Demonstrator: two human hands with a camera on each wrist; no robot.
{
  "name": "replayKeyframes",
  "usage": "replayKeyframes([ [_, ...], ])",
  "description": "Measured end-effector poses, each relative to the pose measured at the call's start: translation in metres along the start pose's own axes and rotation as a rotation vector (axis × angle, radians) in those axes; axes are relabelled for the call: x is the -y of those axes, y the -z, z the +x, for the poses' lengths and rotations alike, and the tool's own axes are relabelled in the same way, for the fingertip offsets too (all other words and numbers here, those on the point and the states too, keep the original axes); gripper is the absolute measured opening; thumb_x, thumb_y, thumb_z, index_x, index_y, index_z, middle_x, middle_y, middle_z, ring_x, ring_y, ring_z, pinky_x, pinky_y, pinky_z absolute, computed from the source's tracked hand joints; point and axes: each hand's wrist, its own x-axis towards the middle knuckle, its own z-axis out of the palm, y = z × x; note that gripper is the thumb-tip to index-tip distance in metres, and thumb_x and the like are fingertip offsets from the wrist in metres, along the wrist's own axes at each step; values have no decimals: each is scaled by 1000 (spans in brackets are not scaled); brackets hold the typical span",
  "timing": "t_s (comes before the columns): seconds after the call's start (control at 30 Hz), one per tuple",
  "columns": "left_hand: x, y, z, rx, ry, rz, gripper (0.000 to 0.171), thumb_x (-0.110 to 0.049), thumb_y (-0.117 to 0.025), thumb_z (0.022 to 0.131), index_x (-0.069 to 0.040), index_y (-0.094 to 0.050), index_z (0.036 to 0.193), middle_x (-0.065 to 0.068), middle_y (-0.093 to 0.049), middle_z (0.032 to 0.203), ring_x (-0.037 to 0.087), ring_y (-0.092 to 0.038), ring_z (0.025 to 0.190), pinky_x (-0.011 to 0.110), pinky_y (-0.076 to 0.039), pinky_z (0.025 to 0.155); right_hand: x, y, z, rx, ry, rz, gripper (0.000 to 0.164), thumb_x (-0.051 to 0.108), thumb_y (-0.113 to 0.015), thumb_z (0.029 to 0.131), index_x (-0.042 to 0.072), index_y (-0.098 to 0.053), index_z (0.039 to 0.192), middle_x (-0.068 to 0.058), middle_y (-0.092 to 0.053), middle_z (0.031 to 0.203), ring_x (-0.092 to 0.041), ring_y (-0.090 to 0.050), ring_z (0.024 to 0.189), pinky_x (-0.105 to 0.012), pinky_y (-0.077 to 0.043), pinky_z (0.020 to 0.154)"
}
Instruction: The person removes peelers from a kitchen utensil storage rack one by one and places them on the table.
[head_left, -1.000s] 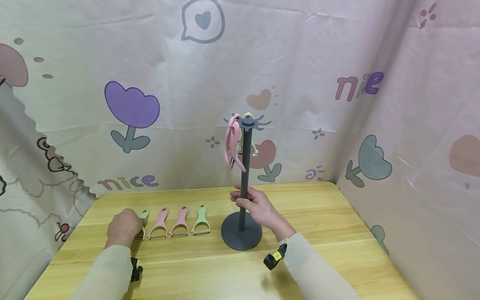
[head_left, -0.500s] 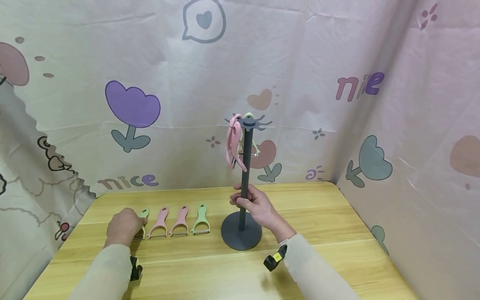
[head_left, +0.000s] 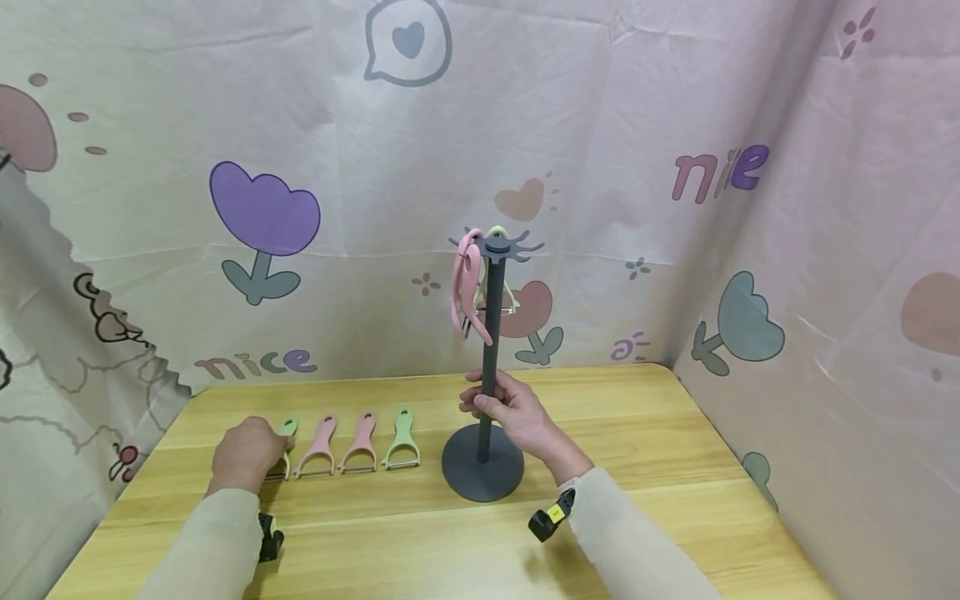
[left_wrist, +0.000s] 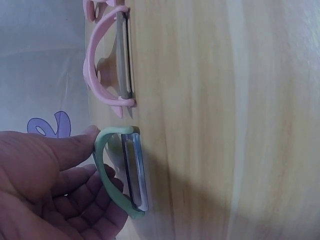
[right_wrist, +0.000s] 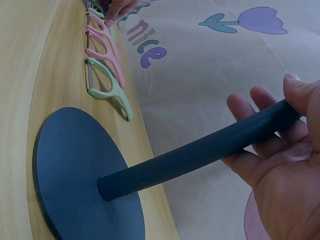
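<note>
My left hand [head_left: 247, 454] pinches a light green Y-shaped peeler [left_wrist: 113, 193] at the left end of a row on the table. In the left wrist view the thumb sits on its frame with the fingers curled behind; the handle is hidden by the hand there. Two pink peelers [head_left: 325, 432] and another green peeler [head_left: 403, 432] lie to its right, handles pointing away. My right hand [head_left: 521, 417] holds the upright pole [right_wrist: 200, 150] of a dark grey hook stand, thumb on one side and fingers round the other. Pink peelers [head_left: 468, 275] and a green one [head_left: 497, 230] hang from its hooks.
The stand's round base [head_left: 465, 479] rests on the wooden table [head_left: 390, 550], right of the row. Several bare hooks [head_left: 528, 247] stick out at the top right. A printed cloth [head_left: 375, 317] rises behind the table and along both sides.
</note>
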Motion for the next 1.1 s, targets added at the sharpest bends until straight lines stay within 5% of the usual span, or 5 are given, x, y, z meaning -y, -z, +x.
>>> replayKeyframes([
  [0.23, -1, 1, -2, 2, -7, -3, 44, -30, -72, 97, 14, -69, 104, 24, -67, 87, 33, -57, 74, 44, -50, 64, 0, -1, -1, 2, 14, 4, 37, 9, -60, 108, 1, -56, 143, -27, -71, 123, -37, -74, 114, -48, -58, 100],
  [1.1, 2, 12, -5, -21, -46, 2, 45, -33, -61, 105, 8, -71, 90, 24, -68, 83, 32, -58, 71, 44, -50, 63, -1, -1, -2, -15, -21, 1, 34, 11, -61, 107, 6, -59, 141, -23, -73, 122, -35, -74, 115, -43, -58, 100],
])
